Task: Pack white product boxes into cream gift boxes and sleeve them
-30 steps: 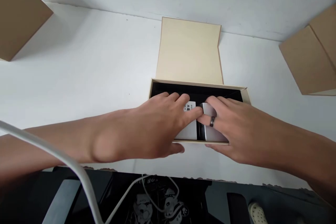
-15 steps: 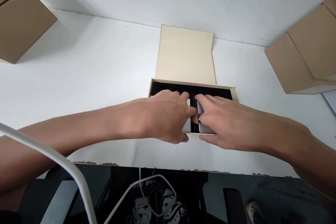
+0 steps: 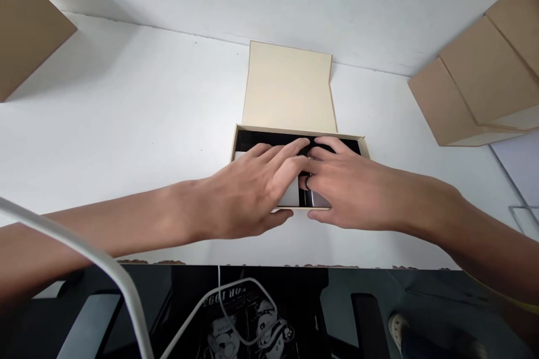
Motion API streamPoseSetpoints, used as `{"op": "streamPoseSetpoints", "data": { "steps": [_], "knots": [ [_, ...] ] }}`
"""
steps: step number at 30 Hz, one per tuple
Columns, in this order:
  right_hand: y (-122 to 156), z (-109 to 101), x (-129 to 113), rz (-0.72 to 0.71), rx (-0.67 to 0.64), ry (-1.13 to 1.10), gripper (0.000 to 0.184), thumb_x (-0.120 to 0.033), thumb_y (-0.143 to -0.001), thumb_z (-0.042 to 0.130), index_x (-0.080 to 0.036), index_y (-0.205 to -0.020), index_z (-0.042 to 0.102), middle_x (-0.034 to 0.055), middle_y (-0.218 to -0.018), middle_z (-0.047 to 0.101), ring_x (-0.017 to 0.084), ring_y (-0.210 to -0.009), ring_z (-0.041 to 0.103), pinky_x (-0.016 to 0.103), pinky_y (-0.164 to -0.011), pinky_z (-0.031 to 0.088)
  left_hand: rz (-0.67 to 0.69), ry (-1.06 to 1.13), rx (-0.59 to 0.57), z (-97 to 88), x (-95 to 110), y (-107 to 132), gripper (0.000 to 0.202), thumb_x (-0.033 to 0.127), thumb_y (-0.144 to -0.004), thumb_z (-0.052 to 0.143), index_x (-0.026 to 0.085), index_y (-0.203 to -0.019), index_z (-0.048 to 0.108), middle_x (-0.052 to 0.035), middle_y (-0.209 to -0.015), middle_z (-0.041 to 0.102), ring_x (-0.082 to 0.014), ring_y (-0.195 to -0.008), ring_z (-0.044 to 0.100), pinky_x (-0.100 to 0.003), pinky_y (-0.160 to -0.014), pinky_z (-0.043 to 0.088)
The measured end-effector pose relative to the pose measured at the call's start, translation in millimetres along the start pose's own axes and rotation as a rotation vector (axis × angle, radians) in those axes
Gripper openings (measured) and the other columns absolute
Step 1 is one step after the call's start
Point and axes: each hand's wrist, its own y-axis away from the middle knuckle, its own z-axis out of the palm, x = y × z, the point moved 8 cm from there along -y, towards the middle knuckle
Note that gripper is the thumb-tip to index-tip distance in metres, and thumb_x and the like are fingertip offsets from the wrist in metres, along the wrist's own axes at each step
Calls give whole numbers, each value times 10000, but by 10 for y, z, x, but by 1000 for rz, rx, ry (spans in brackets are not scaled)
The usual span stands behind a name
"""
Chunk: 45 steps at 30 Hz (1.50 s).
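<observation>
Reaching across the near edge of the table [image 3: 261, 247], I am laying both hands into the box [image 3: 364, 147]. It is sitting mid-table, close to that edge, with its long axis running left to right along it. My left hand [image 3: 248, 196] is lying almost flat on the left pack [image 3: 290, 195], fingers stretched out and slightly spread, and my thumb is pressing the box's near wall from outside. My right hand [image 3: 349, 193], wearing a ring [image 3: 307, 182], is doing the same on the right pack [image 3: 319, 200]. Neither hand is closing round anything; both are only resting on top. The two silver packs are lying side by side in the black inside. Each is running near to far, across the box's length, so each is sitting straight under its own hand and neither hand is nearer. My fingertips are meeting over the gap between them. Beyond, the lid [image 3: 288, 87] is folding back toward the table's far edge.
</observation>
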Motion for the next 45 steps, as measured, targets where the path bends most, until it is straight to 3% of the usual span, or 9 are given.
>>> {"op": "streamPoseSetpoints", "data": {
  "steps": [4,7,13,21,28,33,36,43,45],
  "knots": [
    [30,0,-42,-56,14,54,203,-337,-932,692,-199,-791,738,52,-909,672,297,-1098,544,582,-1169,240,-20,-33,5,-55,-93,78,566,416,-895,737,115,-1281,453,-237,-1421,593,-346,-1311,589,-460,-1124,427],
    [42,56,-65,-104,-40,23,166,-296,-925,699,-200,-791,722,44,-897,659,307,-1133,522,559,-1123,297,-62,-61,-45,-36,-160,106,525,458,-879,725,138,-1240,517,-186,-1324,656,-343,-1194,647,-486,-1082,454],
    [-37,122,7,43,-49,60,187,-336,-916,678,-162,-912,746,100,-1002,655,297,-1006,529,453,-860,429,-101,-40,-66,9,-185,128,548,488,-900,686,126,-1278,524,-161,-1241,684,-324,-1059,671,-468,-942,490],
    [51,63,-40,-98,-108,2,139,-239,-899,695,-214,-763,687,52,-896,639,283,-997,533,420,-835,394,-125,-38,-43,8,-183,124,531,469,-880,684,134,-1257,518,-150,-1211,689,-311,-1035,667,-457,-935,464],
    [-22,53,86,20,-70,-47,283,-451,-883,718,-201,-760,672,79,-959,632,268,-902,546,425,-783,412,-111,-44,7,7,-197,118,489,454,-869,624,128,-1223,536,-147,-1150,707,-311,-974,682,-455,-883,464],
    [58,61,-12,-79,-95,-54,224,-362,-912,715,-208,-759,657,58,-954,633,304,-1044,515,472,-909,392,-119,-32,17,-4,-195,125,504,452,-860,642,131,-1232,533,-149,-1190,707,-314,-995,685,-458,-900,460],
    [62,45,21,-97,-141,-158,356,-532,-910,709,-224,-743,643,43,-896,614,309,-1058,490,478,-921,391,-113,-17,24,-7,-195,126,493,459,-858,645,140,-1217,533,-143,-1181,710,-310,-994,685,-454,-901,457],
    [-80,-61,150,-80,-178,-135,532,-708,-733,792,-223,-658,586,38,-842,610,281,-979,526,448,-889,424,-128,-24,26,-2,-205,122,486,472,-849,644,148,-1196,539,-133,-1142,715,-310,-974,687,-455,-901,449],
    [-76,-101,125,-95,-63,-74,588,-759,-653,813,-227,-613,567,34,-774,599,269,-939,544,434,-870,443,-131,-18,23,-1,-202,123,498,464,-844,640,145,-1212,539,-127,-1143,714,-306,-973,686,-454,-905,447]
  ]
}}
